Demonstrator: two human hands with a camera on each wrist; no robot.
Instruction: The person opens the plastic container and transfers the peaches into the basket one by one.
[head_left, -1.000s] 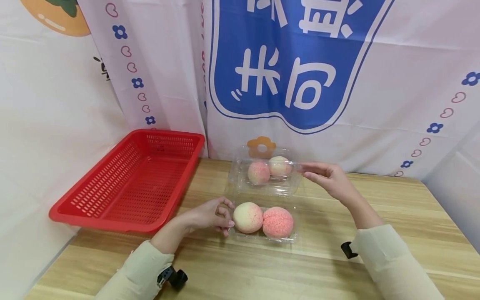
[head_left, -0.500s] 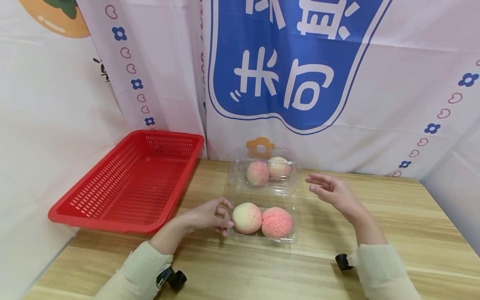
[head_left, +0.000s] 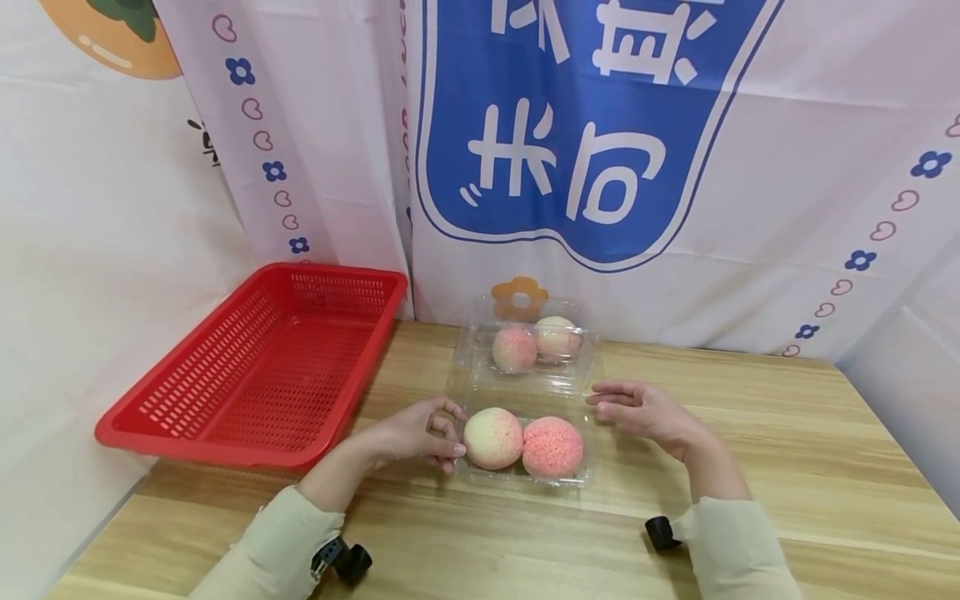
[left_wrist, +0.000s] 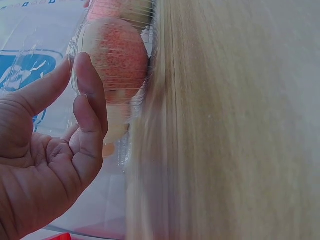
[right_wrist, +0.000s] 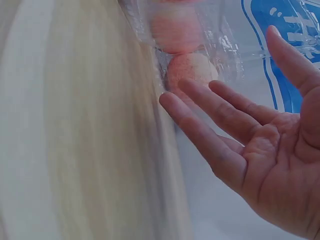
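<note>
The left hand [head_left: 420,433] has the left end of the front clear box [head_left: 519,477] pinched between thumb and fingertip, the plastic edge caught in between, its other fingers loosely bent. The right hand [head_left: 637,412] is spread wide, fingers almost straight and thumb well apart, and grips nothing; its fingertips point at the right side of the clear plastic, though whether they touch it I cannot tell

The front clear box sits about midway between the left and right edges of the bench [head_left: 750,417]. In it, side by side and touching, are a cream ball [head_left: 492,438] flushed pink on its right and a pink ball [head_left: 552,447]. Just behind, close to the back edge, more clear plastic [head_left: 471,354] surrounds a rosy ball [head_left: 513,349] and a pale ball [head_left: 558,336]; where one clear piece ends and the next begins is hard to see

A red basket [head_left: 213,452] with slotted sides covers the back left corner of the bench and lies along its left edge. Behind the back edge hangs a white cloth with a blue panel [head_left: 555,167]. Both arms wear pale sleeves [head_left: 738,542], with a small black device at each wrist
</note>
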